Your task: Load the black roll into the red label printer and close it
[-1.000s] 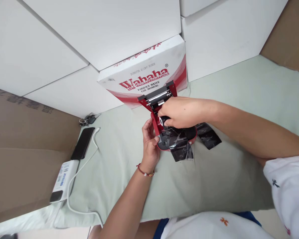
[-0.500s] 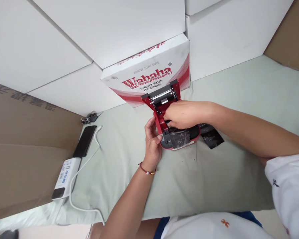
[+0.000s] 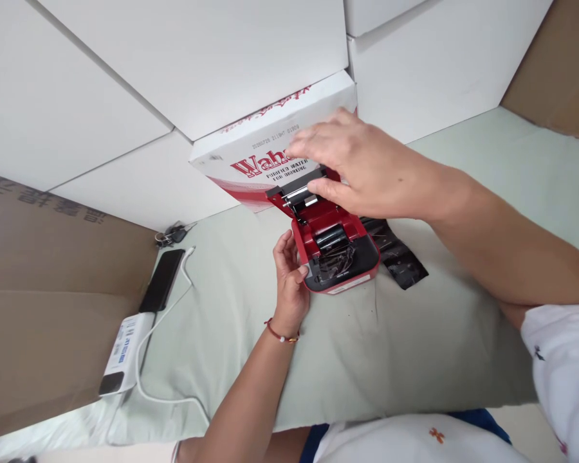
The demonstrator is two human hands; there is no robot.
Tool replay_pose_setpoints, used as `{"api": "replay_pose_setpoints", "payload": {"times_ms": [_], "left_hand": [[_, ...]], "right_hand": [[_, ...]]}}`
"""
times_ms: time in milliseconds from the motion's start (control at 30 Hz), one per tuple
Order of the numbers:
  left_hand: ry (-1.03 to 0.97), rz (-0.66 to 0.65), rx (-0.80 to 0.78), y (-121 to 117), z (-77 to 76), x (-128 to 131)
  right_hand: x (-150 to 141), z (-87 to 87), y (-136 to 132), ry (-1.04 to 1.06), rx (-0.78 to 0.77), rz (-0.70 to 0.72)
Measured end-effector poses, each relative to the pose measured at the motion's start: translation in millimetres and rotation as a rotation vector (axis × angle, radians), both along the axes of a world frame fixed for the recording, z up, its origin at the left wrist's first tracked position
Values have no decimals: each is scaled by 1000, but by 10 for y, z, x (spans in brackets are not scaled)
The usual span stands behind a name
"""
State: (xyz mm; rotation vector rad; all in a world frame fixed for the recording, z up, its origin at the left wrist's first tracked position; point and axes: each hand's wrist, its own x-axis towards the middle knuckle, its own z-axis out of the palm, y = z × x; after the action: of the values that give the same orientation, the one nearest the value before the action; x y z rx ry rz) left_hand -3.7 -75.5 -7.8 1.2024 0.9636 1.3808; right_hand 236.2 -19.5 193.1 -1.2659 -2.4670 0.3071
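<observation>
A small red and black printer [image 3: 361, 280] sits on the cloth with its lid [image 3: 282, 202] tipped up and back. Inside its red bay lies a roll of shiny black film [image 3: 332, 238], with crinkled film spread over the black front. My left hand [image 3: 291, 280] grips the printer's left side, thumb on the grey piece at the front corner. Over the raised lid is my right hand [image 3: 361, 161], fingers stretched and apart, holding nothing. Its thumb overlaps the lid's metal roller; whether they touch I cannot tell. A dark film strip [image 3: 405, 263] lies right of the printer.
Behind the printer stands a white and red Wahaha water carton [image 3: 241, 164] against large white boxes [image 3: 251, 58]. At left are keys [image 3: 176, 233], a black phone [image 3: 161, 281], a white power bank-like block [image 3: 125, 350] and a white cable [image 3: 174, 400]. Brown cardboard [image 3: 62, 308] borders the left.
My right hand has risen out of the printer's bay to above the lid, its fingers opening out. The film roll is now visible, and the film over the front looks crumpled. My left hand keeps its hold.
</observation>
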Motion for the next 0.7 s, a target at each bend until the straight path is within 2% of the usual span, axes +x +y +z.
{"api": "replay_pose_setpoints", "payload": {"times_ms": [100,200,300,500,633,700], "left_hand": [[-8,2,1,-5,-2,-11],[-3,-12,21,-11,-10,-10],[1,-1,42,-19,-23,6],[37,134,177,-33,-23,38],[30,134,203,-36,-18,45],[17,142,199,-42,-5,56]], "right_hand": [[-12,-147,102,-80,-38,45],[4,-186,108,-133,-48,82],[30,-110,28,-168,-53,49],[25,48,-132,-254,-98,80],[-9,78,-183,-399,-136,81],[-22,59,-196,-482,-173,126]]}}
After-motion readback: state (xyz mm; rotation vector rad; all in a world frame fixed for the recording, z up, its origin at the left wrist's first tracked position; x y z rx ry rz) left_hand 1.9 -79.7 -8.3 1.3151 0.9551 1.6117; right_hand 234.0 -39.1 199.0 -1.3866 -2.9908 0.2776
